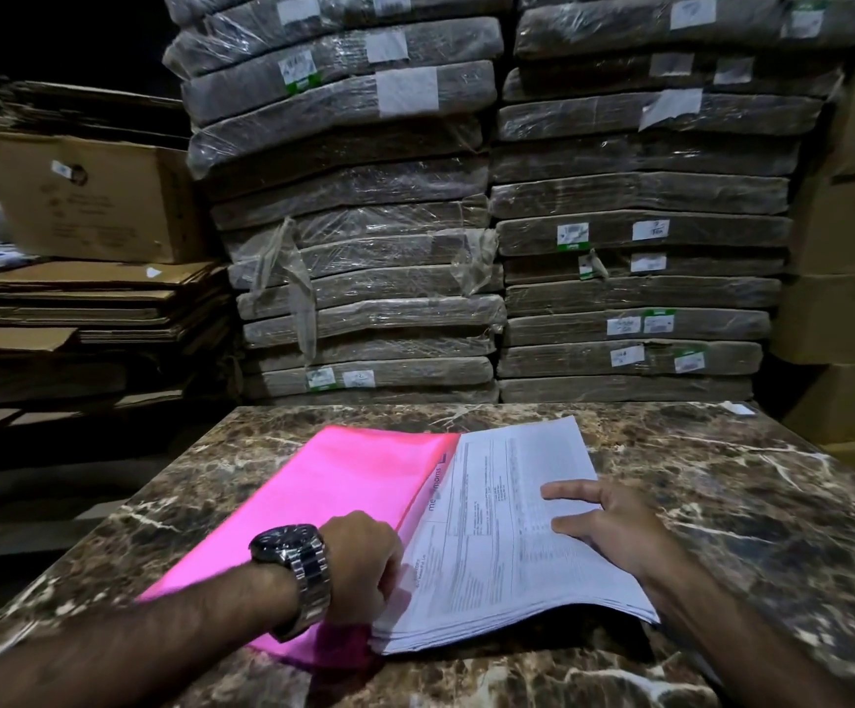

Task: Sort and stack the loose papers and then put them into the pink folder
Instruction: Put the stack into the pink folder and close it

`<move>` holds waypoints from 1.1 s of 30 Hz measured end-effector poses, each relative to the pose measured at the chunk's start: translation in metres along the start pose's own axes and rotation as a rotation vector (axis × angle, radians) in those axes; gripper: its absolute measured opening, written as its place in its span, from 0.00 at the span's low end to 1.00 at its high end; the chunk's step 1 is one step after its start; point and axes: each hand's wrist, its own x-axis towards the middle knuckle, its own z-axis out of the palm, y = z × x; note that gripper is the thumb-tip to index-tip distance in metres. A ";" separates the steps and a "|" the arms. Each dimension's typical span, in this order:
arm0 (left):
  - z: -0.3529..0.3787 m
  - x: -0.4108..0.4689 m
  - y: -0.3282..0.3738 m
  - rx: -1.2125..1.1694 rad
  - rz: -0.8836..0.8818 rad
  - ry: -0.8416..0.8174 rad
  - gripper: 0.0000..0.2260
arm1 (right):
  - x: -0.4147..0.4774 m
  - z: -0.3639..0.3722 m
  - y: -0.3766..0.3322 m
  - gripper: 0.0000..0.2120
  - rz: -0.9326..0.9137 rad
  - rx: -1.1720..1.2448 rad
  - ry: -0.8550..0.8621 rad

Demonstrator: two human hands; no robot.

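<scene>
On the brown marble table (722, 503), centre: pink folder (343, 482) lies flat, angled, its long side running from near-left to far-right. Paper stack (497, 544) sits just right of it, overlapping the folder's right edge; pink shows beneath the stack's near-left corner. Top sheet is a printed form, text too small to read. Near edge of the stack bows up off the table, shadow under it.

Left hand (364, 559): fingers curled over the stack's left edge, pinching the sheets there, knuckles above the folder. Metal wristwatch (292, 549) on that wrist.

Right hand (614, 523): fingers straight and spread, lying flat on the top sheet at the stack's right side, pressing down. Nothing gripped.

Behind the table: 2 tall columns of plastic-wrapped bundles (364, 247), grey-brown, with white and green labels. Left of them, 1 cardboard box (93, 196) on top of flattened cardboard sheets (83, 298). Plain cartons (849, 247) stacked at the far right. Lighting dim; upper left corner is black.
</scene>
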 end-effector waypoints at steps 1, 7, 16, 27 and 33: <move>0.001 -0.002 0.001 0.014 0.000 -0.007 0.09 | -0.001 0.001 -0.001 0.13 0.003 0.003 0.003; 0.001 -0.013 0.004 -0.006 -0.039 0.098 0.12 | -0.006 0.004 -0.002 0.14 0.049 0.071 0.018; 0.011 -0.026 -0.004 0.049 -0.204 0.094 0.19 | -0.009 0.020 0.003 0.14 0.066 0.154 0.086; 0.011 -0.034 0.012 -0.126 -0.132 0.280 0.13 | -0.009 0.058 0.013 0.14 -0.005 0.123 0.107; 0.005 -0.004 0.023 -0.002 -0.254 0.158 0.14 | -0.008 0.066 0.010 0.14 -0.053 0.065 0.100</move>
